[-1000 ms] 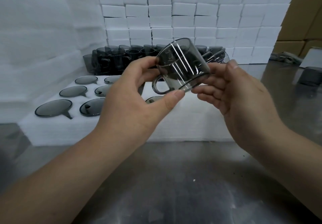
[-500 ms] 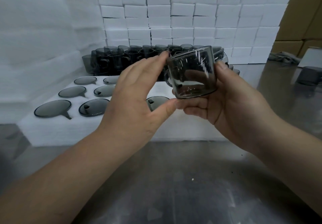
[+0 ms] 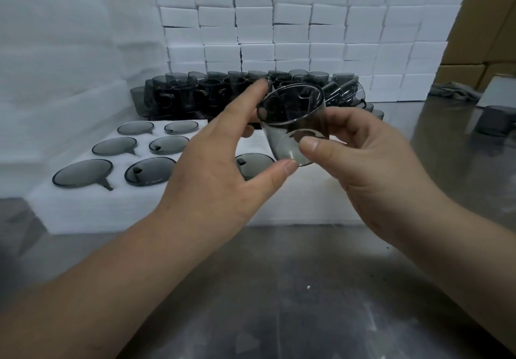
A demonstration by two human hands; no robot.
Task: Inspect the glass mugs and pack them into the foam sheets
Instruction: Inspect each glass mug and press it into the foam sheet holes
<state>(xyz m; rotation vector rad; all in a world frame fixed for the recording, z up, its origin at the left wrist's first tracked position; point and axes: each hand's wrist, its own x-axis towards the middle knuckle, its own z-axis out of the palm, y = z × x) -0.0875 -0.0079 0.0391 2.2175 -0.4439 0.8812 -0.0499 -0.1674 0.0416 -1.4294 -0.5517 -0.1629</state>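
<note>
A smoky grey glass mug (image 3: 290, 124) is held tilted above the foam sheet, its rim facing up and toward me. My right hand (image 3: 371, 168) grips its base and far side, thumb on the lower wall. My left hand (image 3: 220, 163) pinches it between a fingertip at the rim and the thumb under the base. The white foam sheet (image 3: 173, 205) lies on the table with several mugs (image 3: 152, 171) sunk into its cut-outs. A crowd of loose grey mugs (image 3: 195, 96) stands behind the sheet.
A wall of stacked white foam blocks (image 3: 307, 23) rises at the back, and more foam (image 3: 55, 79) covers the left. Cardboard boxes (image 3: 488, 23) stand at the right. One dark mug (image 3: 494, 121) sits upside down on the steel table (image 3: 279, 303) at far right.
The mug has been turned in my hands from lying sideways with its handle toward me to rim-up and tilted. My right thumb has come round onto its lower wall.
</note>
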